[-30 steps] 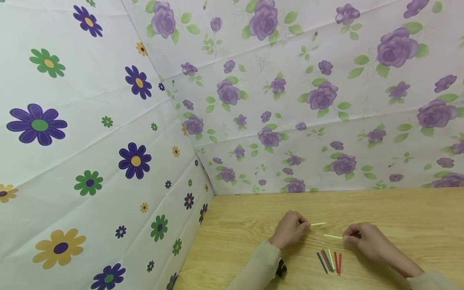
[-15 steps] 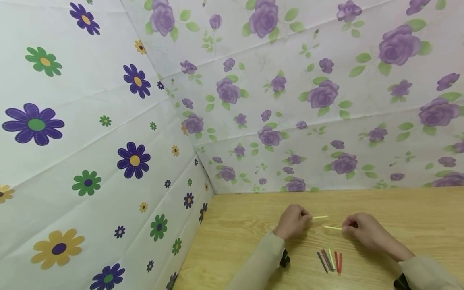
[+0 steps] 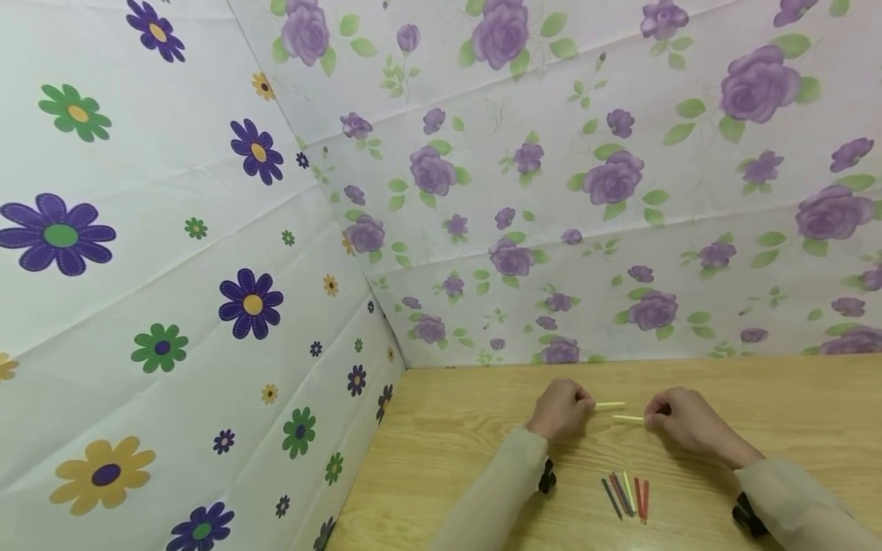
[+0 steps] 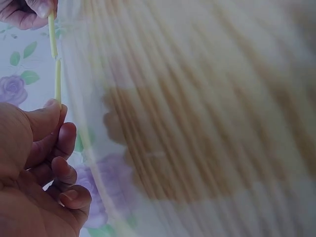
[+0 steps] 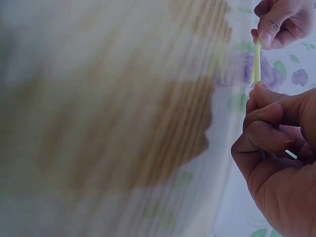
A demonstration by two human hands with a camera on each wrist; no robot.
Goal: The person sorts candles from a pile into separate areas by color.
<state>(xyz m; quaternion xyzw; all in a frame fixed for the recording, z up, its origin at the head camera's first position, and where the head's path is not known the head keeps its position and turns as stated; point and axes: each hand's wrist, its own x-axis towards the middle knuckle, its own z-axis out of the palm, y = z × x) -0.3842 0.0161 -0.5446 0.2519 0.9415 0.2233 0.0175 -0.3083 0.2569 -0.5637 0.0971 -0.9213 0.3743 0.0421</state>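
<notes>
My left hand [image 3: 560, 409] pinches the end of a thin yellow stick [image 3: 610, 404] between thumb and fingertips. The stick points right, level above the wooden table. Opposite it, my right hand [image 3: 692, 421] pinches another yellow stick [image 3: 628, 418], which points left. In the head view the two sticks overlap in their left-right reach, the right one a little nearer to me. The left wrist view has their free tips nearly end to end, the left-hand stick [image 4: 58, 81] below the right-hand stick [image 4: 52, 37]. My left hand's other fingers are loosely curled.
On the wooden table [image 3: 468, 451], several short coloured sticks lie close together in front of me: a dark stick [image 3: 611, 499], a yellow stick [image 3: 628, 490], red sticks [image 3: 645, 501] and others. Flower-printed sheets stand behind the table [image 3: 524, 291] and at the left [image 3: 179, 413].
Both hands have moved away from me toward the back sheet, each still pinching its yellow stick. The hands have come slightly closer together. The sticks on the table have stayed put.
</notes>
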